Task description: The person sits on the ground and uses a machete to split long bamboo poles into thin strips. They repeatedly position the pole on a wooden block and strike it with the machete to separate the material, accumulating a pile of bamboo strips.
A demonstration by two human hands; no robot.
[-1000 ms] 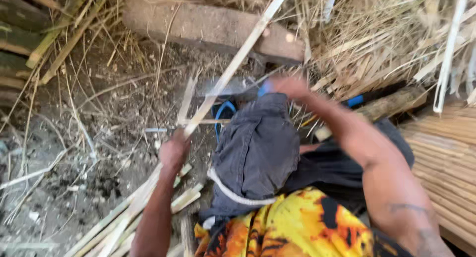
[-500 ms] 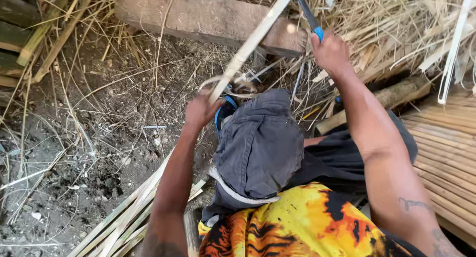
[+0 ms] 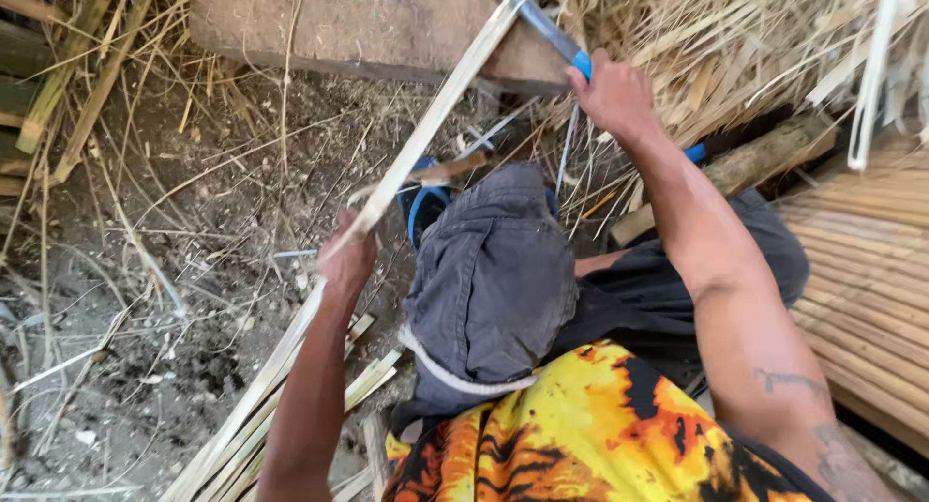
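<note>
- Two hands of mine are at work, and nearest the bottom of the frame sit my yellow and orange patterned shirt (image 3: 581,434) and my dark grey shorts (image 3: 494,279) over a raised knee.
- Lower left, a bundle of split bamboo strips (image 3: 242,434) lies on the dirt ground (image 3: 145,299), running up toward the middle.
- My left hand (image 3: 346,260), left of centre, has its fingers closed around one long bamboo strip (image 3: 435,115); that strip slants from the lower left, through my grip, up to the top edge right of centre.
- A blue sandal (image 3: 421,207) shows just past the knee, right beside the strip.
- At the right edge lies a mat of flat bamboo slats (image 3: 871,260).
- My right hand (image 3: 612,95), upper right of centre, grips the blue handle of a knife (image 3: 547,28); its dark blade meets the strip near the top edge.
- Farthest off, a weathered wooden block (image 3: 358,28) lies across the top, with dry straw (image 3: 755,47) heaped in the upper right.
</note>
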